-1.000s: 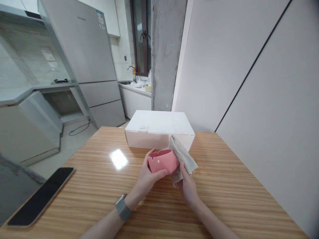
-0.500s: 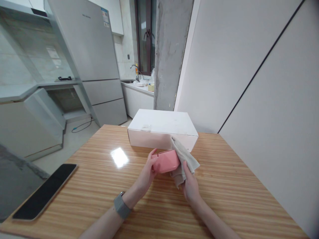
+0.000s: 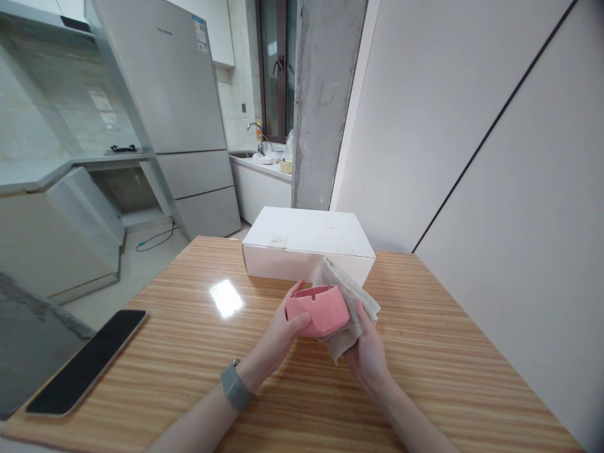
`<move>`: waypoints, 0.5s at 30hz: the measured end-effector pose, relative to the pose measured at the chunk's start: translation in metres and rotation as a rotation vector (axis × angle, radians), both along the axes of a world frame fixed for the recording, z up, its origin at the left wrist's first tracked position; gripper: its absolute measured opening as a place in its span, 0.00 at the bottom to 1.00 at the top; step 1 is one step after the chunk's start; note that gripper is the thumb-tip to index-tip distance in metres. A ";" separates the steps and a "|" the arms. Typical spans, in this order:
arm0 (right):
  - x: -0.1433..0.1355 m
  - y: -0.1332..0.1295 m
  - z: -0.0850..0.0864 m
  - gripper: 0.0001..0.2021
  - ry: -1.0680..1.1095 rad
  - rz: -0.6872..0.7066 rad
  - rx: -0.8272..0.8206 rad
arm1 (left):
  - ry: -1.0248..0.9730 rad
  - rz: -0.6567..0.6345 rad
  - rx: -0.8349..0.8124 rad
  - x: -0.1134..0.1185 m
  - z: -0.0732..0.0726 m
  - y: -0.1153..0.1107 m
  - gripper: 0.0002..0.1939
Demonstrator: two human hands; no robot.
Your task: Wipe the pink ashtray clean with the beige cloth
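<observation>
A pink ashtray with straight facets and notches in its rim is held above the table, tilted so that part of its hollow shows. My left hand grips its left end, the thumb on the near side. In my right hand is a folded grey-beige cloth, pressed against the ashtray's right side and lower edge. The right thumb lies on top of the cloth; the other right fingers are mostly hidden. A grey watch band is on my left wrist.
A white closed box stands behind my hands on the wood-grain table. At the table's left edge lies a dark-screened phone. A white wall runs along the right; the fridge and sink counter are further back.
The ashtray has turned, so its notched rim and hollow show more, and it has shifted slightly right. My left thumb now lies across its near side. The cloth is spread wider behind it.
</observation>
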State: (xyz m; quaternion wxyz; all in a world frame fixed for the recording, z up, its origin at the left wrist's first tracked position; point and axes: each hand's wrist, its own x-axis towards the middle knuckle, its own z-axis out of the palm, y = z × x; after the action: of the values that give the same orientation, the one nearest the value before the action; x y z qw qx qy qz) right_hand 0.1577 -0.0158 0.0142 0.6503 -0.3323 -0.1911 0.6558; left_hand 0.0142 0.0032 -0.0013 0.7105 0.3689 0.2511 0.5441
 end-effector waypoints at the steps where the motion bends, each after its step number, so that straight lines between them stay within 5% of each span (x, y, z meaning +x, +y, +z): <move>1: 0.000 0.000 0.000 0.22 -0.001 -0.004 0.003 | -0.007 -0.008 0.001 0.001 0.001 -0.001 0.49; 15: -0.005 -0.002 -0.008 0.23 -0.076 -0.059 0.049 | 0.187 0.202 0.106 0.008 -0.003 -0.006 0.43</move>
State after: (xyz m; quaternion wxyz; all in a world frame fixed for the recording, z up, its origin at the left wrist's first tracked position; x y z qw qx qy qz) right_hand 0.1532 -0.0179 0.0058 0.6697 -0.3464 -0.2217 0.6184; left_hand 0.0220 -0.0026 -0.0042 0.6055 0.4276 0.3229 0.5885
